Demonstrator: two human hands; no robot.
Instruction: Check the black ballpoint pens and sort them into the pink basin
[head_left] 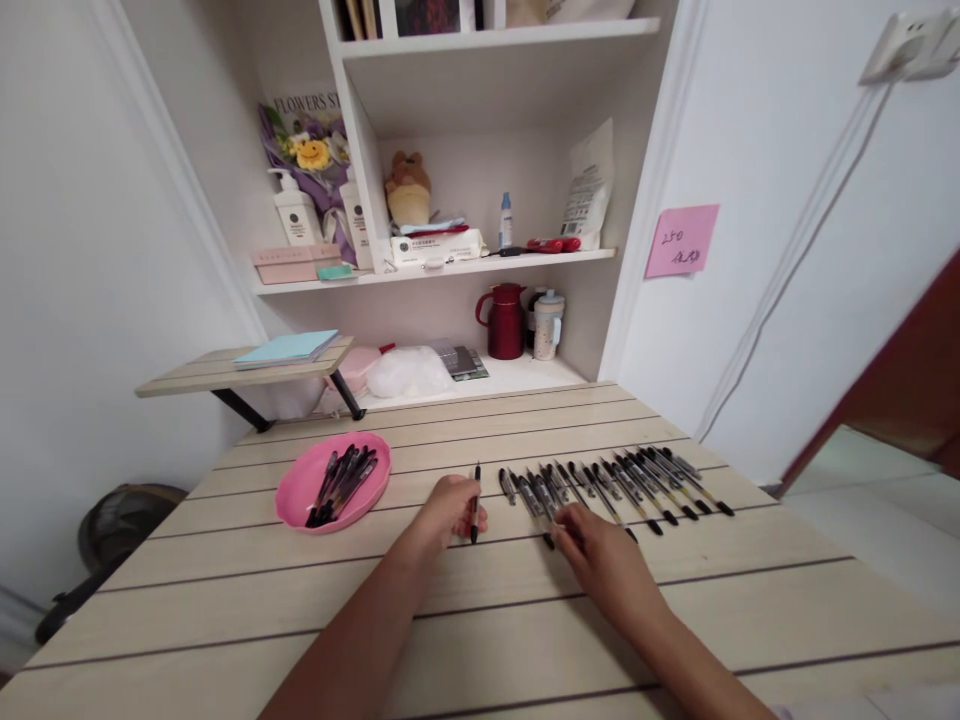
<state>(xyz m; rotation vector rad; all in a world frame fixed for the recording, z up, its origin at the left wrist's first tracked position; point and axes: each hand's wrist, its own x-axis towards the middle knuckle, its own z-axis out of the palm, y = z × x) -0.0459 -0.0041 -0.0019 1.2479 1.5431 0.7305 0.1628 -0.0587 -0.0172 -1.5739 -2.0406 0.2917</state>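
Note:
My left hand (pixel 454 508) is closed round a black pen (pixel 476 505), held nearly upright with its narrow tip pointing up, above the table. To the right, my right hand (pixel 600 550) has thumb and fingers pinched together at the near edge of a row of pens and pen parts (pixel 637 480). What sits between those fingertips is too small and partly hidden to make out. Clear barrels with black ends lie side by side in the row, with short clear and black pieces among them. A pink dish (pixel 289 492) to the left holds several dark pens (pixel 345 485).
A wooden riser (pixel 187 374) with light blue paper (pixel 289 348) stands at the table's back left. Behind the slatted table (pixel 480 640) are white shelves with a red jug (pixel 506 322) and a lidded cup (pixel 548 326). A pink note (pixel 682 240) sticks to the right wall.

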